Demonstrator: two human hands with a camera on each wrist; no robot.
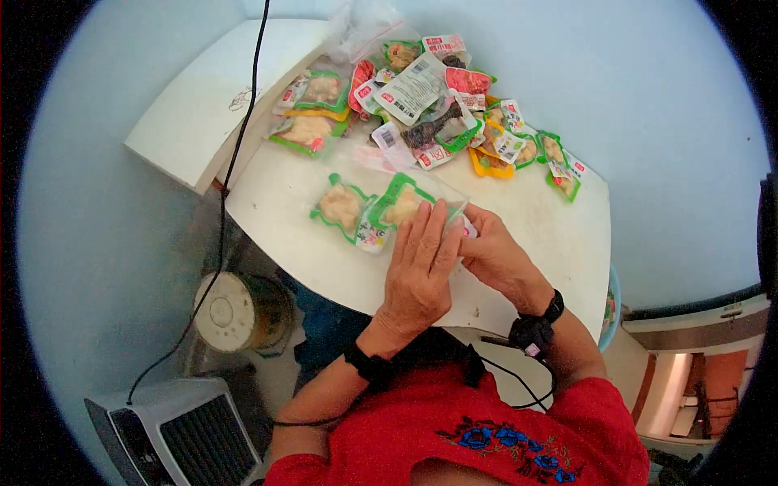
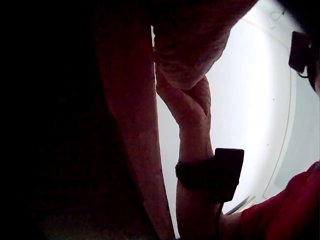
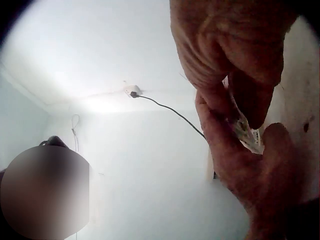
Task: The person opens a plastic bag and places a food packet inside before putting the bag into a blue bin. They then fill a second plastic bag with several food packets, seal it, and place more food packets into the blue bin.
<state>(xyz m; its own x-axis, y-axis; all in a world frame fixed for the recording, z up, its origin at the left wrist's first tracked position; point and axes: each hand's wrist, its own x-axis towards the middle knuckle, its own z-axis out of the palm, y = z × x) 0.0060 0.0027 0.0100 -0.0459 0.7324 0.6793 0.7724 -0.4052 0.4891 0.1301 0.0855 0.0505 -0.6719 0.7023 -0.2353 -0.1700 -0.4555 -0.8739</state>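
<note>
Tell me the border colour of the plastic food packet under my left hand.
The border is green, clearest in the head view.

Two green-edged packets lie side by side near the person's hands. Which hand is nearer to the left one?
Left. The left hand rests on the neighbouring packet, just right of the left packet; the right hand is farther right.

No wording legible; white packet [image 1: 410,91] in far pile [image 1: 433,130] bears dark print and barcode [image 1: 421,68], too small to read
</note>
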